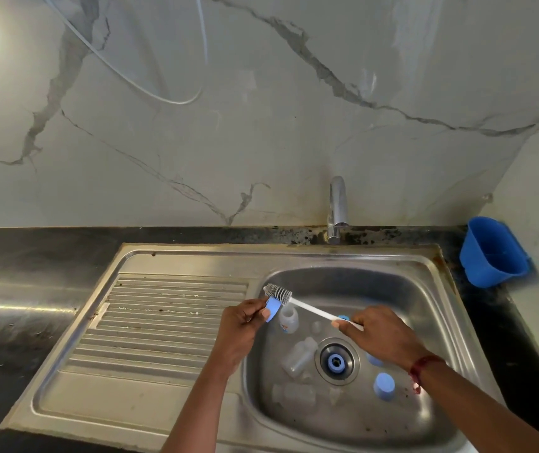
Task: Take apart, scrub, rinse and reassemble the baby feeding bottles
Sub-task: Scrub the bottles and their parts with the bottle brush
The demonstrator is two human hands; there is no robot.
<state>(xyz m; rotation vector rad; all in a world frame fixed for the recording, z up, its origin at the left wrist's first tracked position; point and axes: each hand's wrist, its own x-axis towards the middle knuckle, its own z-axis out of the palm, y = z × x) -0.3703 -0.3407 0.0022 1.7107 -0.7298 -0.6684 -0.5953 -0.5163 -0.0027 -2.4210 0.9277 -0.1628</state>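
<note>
The left grip [245, 325] pinched a blue collar [273, 309] over the far left of the sink [392, 289]; the right grip [382, 338] was closed round the brush [310, 308], bristles against the collar; stripped bottles [297, 356] lay near the drain; turning the collar steadily would probably let bristles reach its inner thread.

The pale grey marble wall [261, 125] carries dark grey branching veins. The stone countertop [16, 256] is black. The silvery steel sink [425, 266] has a drainboard [163, 322] ribbed in parallel lines. The round plastic bottle collar [273, 308], round cap [384, 385], drain ring [336, 363] and plastic tub [493, 253] are blue. The long bottle brush [310, 308] is white with grey bristles [279, 293]. The thread wristband [423, 366] is red.
</note>
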